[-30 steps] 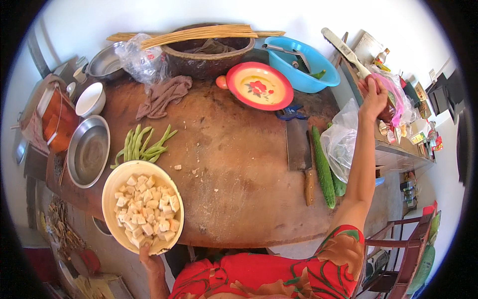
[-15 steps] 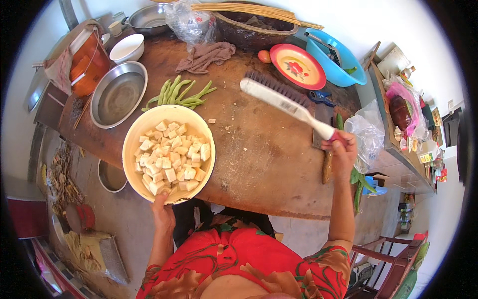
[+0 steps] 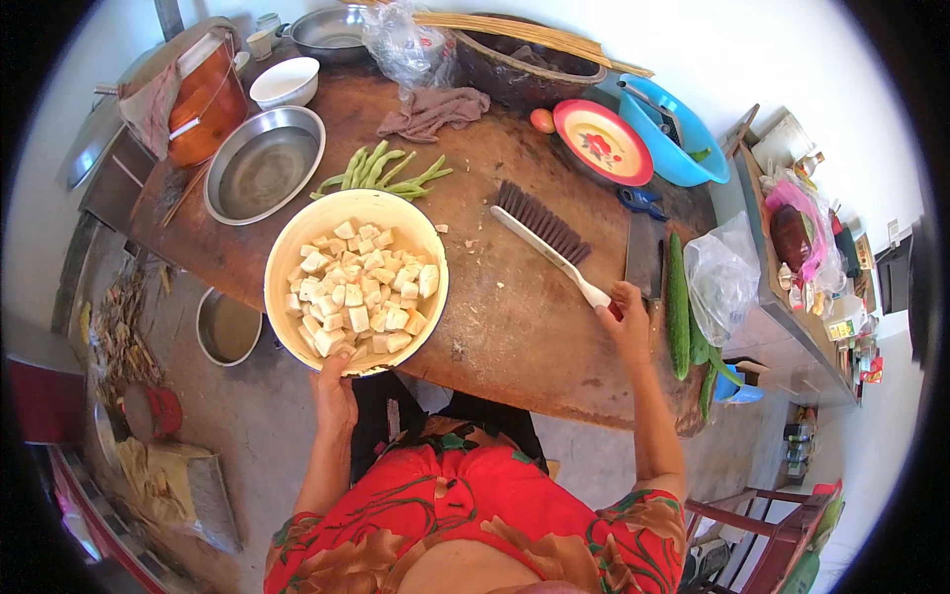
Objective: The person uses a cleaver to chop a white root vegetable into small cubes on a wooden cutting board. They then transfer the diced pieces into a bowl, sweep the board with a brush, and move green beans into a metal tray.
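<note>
Head cam: L hand (image 3: 334,394) is gripping cream bowl (image 3: 279,262) by near rim, at desk (image 3: 534,366) edge; cubes (image 3: 361,282) inside are sitting ready-cut. R hand (image 3: 625,322) is clasping brush (image 3: 542,242), fingers wrapped round handle. Crumbs (image 3: 441,229) are lying uncleared; cucumber (image 3: 678,307) & beans (image 3: 374,166) are looking whole, uncut.

there are two hands, one left hand (image 3: 334,398) and one right hand (image 3: 625,315), plus one brush (image 3: 549,243) and one cream bowl (image 3: 281,252). the pale cubes (image 3: 361,287) run to dozens, heaped too deep for an exact count. the green pods (image 3: 376,170) number more than five, but they overlap. metal basins make two: one desk basin (image 3: 221,175) and one floor basin (image 3: 205,332). on the desk (image 3: 495,337) there is also one each of white bowl (image 3: 285,84), handled pan (image 3: 330,35), dark brown basin (image 3: 524,82), blue basin (image 3: 693,169), red-rimmed plate (image 3: 602,146), cleaver (image 3: 643,255) and brown cloth (image 3: 433,114).
</note>
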The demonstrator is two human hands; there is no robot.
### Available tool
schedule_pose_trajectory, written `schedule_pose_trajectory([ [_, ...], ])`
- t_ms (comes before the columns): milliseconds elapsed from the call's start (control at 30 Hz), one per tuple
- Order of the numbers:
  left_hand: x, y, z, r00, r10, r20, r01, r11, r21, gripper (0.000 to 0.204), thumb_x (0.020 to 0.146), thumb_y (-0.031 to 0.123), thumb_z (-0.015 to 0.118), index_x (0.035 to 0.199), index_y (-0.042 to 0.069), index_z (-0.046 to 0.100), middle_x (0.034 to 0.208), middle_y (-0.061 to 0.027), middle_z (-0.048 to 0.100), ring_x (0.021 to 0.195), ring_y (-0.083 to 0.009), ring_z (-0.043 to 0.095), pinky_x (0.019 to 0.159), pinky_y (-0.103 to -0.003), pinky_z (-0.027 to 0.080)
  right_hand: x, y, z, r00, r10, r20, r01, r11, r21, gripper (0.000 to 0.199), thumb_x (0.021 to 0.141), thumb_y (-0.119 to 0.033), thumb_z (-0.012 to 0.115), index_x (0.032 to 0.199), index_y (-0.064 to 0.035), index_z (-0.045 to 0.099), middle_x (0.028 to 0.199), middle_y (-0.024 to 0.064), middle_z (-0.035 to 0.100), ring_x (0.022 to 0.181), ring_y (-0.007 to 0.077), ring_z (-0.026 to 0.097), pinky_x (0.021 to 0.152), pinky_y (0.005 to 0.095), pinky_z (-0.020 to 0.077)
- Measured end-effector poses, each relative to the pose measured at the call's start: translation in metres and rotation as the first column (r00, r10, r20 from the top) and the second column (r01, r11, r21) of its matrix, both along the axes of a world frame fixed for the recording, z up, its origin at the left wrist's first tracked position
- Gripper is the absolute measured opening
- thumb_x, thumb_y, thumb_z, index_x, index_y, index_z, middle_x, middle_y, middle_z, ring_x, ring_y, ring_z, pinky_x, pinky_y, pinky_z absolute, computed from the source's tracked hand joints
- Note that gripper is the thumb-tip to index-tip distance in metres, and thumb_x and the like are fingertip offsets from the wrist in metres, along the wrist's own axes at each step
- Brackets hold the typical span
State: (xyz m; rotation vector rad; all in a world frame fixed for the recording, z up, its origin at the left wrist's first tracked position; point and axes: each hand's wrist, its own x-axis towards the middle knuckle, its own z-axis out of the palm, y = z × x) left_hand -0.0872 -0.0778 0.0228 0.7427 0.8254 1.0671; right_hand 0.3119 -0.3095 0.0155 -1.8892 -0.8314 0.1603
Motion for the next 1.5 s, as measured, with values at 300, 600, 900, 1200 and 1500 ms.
schedule_pose_trajectory([
  [300, -0.002, 0.002, -0.005, 1.000, 0.003, 0.003, -0.003, 1.000, -0.028, 0.056, 0.080, 0.011, 0.063, 0.132, -0.001, 0.046, 0.120, -0.0103, 0.061, 0.106, -0.0216, 0.062, 0.091, -0.036, 0.052, -0.021, 0.039, 0.033, 0.774, 0.223, 0.593, -0.022, 0.945, -0.328, 0.063, 0.079, -0.007, 0.066, 0.137, -0.0092, 0.042, 0.106, 0.0174, 0.058, 0.095, 0.0391, 0.057, 0.085, 0.0475, 0.0456],
  [600, -0.002, 0.003, -0.006, 1.000, -0.016, 0.012, 0.016, 1.000, -0.025, 0.060, 0.079, 0.009, 0.061, 0.135, -0.004, 0.042, 0.125, -0.0130, 0.057, 0.111, -0.0215, 0.059, 0.095, -0.034, 0.048, -0.007, 0.094, 0.067, 0.705, 0.127, 0.698, 0.235, 0.886, -0.399, 0.057, 0.084, -0.010, 0.057, 0.139, -0.0182, 0.043, 0.095, 0.0130, 0.057, 0.083, 0.0350, 0.062, 0.067, 0.0483, 0.0506],
  [900, 0.001, 0.002, -0.004, 1.000, -0.006, 0.009, 0.006, 1.000, 0.018, 0.060, 0.079, 0.010, 0.059, 0.135, -0.003, 0.042, 0.127, -0.0132, 0.058, 0.113, -0.0231, 0.059, 0.097, -0.037, 0.048, 0.035, 0.158, 0.044, 0.721, 0.249, 0.646, 0.221, 0.802, -0.555, 0.050, 0.089, -0.018, 0.053, 0.138, -0.0178, 0.044, 0.096, 0.0188, 0.067, 0.076, 0.0360, 0.067, 0.065, 0.0492, 0.0532],
  [1200, 0.003, 0.001, -0.001, 1.000, 0.010, 0.004, -0.010, 1.000, 0.018, 0.062, 0.079, 0.011, 0.059, 0.137, -0.001, 0.040, 0.127, -0.0125, 0.057, 0.113, -0.0238, 0.060, 0.096, -0.037, 0.049, -0.014, 0.089, 0.077, 0.650, 0.520, 0.555, -0.060, 0.763, -0.644, 0.063, 0.083, -0.014, 0.059, 0.142, -0.0253, 0.042, 0.101, 0.0139, 0.066, 0.082, 0.0351, 0.065, 0.069, 0.0459, 0.0522],
  [1500, 0.002, 0.002, -0.002, 1.000, 0.005, 0.010, -0.005, 1.000, -0.029, 0.063, 0.079, 0.010, 0.060, 0.137, -0.002, 0.039, 0.126, -0.0129, 0.056, 0.111, -0.0231, 0.059, 0.094, -0.037, 0.049, 0.007, 0.019, 0.067, 0.785, 0.103, 0.611, 0.244, 0.856, -0.457, 0.060, 0.086, -0.016, 0.060, 0.143, -0.0225, 0.042, 0.099, 0.0150, 0.064, 0.082, 0.0359, 0.064, 0.069, 0.0478, 0.0501],
])
